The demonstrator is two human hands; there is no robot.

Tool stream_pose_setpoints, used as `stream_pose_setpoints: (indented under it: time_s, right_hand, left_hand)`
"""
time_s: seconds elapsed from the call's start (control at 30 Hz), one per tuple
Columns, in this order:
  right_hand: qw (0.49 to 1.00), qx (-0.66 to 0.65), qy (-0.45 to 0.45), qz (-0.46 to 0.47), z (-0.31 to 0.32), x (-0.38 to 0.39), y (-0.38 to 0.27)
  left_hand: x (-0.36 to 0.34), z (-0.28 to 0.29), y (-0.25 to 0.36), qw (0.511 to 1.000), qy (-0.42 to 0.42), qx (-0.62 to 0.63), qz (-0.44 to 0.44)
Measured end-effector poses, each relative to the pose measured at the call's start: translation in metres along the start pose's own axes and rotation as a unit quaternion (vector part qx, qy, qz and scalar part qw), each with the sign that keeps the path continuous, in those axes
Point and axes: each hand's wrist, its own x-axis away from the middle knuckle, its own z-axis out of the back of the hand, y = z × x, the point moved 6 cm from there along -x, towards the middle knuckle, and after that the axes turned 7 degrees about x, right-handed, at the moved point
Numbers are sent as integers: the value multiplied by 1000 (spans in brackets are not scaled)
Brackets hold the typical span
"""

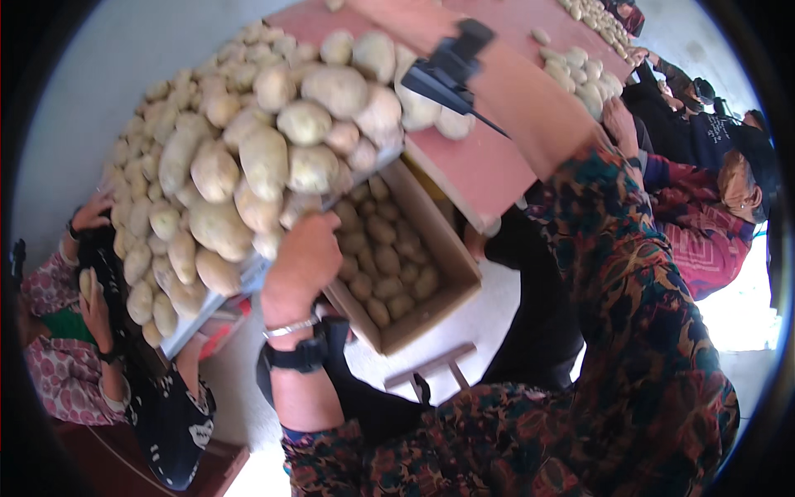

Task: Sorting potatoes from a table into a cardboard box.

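Note:
A big heap of potatoes [265,161] of many sizes covers the table in front of me and to the left. At its near edge is my left hand [305,255], its fingers curled in beside the lowest potatoes and above the box; what they hold, if anything, is hidden. Below it a cardboard box [443,248] holds many smaller potatoes [385,257]. My right arm stretches far across the reddish tabletop [476,166]. Only a blurred part of my right hand [389,15] shows at the top edge, its fingers out of sight.
Another person's hands [98,311] are at the heap's left side, one with a potato. More people sit along the table at right, near a smaller potato pile [584,79]. Under the heap runs a pale metal edge [207,311]. A wooden bar [431,367] stands below the box.

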Motion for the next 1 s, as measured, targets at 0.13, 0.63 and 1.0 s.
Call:
stream_pose_setpoints:
  time_s: [0.13,0.63,1.0]
  right_hand:
    - [980,-172,-47,-89,69,81,-30]
    - [671,178,-709,-125,-59,396,96]
    - [644,111,-751,-101,-182,490,161]
  left_hand:
    - [-4,9,14,1000,13,-12,-14]
    - [11,8,1,997,-26,-9,65]
    - [8,4,10,999,-7,4,42]
